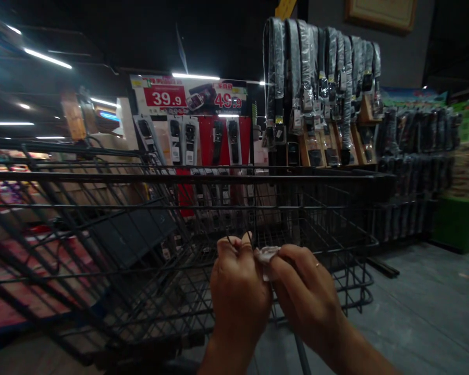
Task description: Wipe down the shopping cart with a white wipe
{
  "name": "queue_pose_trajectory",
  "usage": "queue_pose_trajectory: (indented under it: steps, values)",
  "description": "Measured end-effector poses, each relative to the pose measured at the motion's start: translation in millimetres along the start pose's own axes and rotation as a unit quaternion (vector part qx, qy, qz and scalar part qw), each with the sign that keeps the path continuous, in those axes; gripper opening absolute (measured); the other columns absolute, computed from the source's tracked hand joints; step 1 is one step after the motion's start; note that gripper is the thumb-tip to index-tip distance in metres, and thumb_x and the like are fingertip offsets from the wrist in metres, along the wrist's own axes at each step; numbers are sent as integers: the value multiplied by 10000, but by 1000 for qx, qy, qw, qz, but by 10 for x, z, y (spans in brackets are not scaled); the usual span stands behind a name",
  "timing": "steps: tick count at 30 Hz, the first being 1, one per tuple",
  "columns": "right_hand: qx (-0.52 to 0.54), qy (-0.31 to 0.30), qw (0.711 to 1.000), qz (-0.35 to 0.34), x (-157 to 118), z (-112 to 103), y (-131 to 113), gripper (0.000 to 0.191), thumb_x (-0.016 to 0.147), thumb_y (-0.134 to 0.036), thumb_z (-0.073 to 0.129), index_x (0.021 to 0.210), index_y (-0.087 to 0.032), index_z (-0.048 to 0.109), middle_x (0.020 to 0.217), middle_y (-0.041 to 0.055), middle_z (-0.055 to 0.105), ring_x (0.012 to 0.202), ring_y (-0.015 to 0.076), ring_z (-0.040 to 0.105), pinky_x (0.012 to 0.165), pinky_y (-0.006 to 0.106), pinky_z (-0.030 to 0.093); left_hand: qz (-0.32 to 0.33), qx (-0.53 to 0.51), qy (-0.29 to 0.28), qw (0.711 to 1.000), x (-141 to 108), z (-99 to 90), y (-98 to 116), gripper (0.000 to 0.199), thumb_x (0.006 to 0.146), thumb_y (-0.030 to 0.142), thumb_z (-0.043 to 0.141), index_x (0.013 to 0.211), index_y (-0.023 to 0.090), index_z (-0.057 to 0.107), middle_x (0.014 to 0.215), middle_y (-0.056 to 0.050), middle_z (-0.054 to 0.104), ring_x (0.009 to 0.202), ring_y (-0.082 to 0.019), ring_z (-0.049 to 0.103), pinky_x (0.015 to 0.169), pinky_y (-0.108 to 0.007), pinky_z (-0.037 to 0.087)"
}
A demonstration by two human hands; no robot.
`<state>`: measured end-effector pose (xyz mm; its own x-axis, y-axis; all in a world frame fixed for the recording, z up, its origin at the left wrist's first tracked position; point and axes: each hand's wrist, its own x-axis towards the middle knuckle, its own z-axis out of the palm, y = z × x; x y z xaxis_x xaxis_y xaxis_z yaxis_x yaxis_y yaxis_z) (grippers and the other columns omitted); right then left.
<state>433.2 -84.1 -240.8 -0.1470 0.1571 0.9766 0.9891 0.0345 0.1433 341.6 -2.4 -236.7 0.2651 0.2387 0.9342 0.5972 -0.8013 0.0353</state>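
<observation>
Wad (268, 253), whitish, partly hidden by right hand (305, 291), cart (219, 179) cut off left.

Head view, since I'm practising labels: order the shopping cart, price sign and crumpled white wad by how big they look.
1. Shopping cart, also nearer the camera than the sign.
2. Price sign.
3. Crumpled white wad, in the right hand's fingers.

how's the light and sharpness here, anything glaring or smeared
Head view: dim overall, ceiling light glaring at upper left; wrapped belts shine; far-left goods blur; the white scrap at the right hand is too soft to identify.
</observation>
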Motion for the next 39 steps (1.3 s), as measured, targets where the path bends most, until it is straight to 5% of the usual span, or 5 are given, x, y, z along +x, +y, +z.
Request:
queue_pose_trajectory:
  steps: [13,26,30,35,39]
  values:
    - [10,-40,997,66,-572,6,12,209,880,-59,447,762,-164,584,736,48,587,668,136,563,586,229,499,18,1,33,999,29,-2,41,281,902,182,420,1045,90,644,914,-88,512,795,-194,615,663,-313,559]
    - [1,-50,996,78,-1029,-69,-62,253,926,-104,397,831,-166,623,745,42,625,646,116,594,576,212,509,30,-9,35,999,47,8,30,290,899,203,430,1029,72,654,913,-97,511,772,-204,607,632,-327,558]
    - [7,1,988,151,-822,-231,-39,230,916,-101,419,831,-184,615,801,37,607,698,106,599,576,201,508,26,-6,45,999,41,20,30,276,894,191,436,1017,71,652,915,-94,506,772,-197,606,628,-315,556]
    - [-54,76,992,80,-174,-359,196,167,839,-45,553,928,-173,612,931,41,579,850,115,601,759,229,540,21,0,45,999,25,17,40,259,883,181,441,988,76,653,907,-94,507,764,-204,604,622,-326,555]
    - [-41,74,993,76,-63,-257,263,184,838,-26,557,963,-156,596,920,38,547,848,113,578,745,230,536,19,-5,44,999,24,5,50,269,886,190,434,997,75,650,911,-98,513,789,-211,609,638,-334,559]
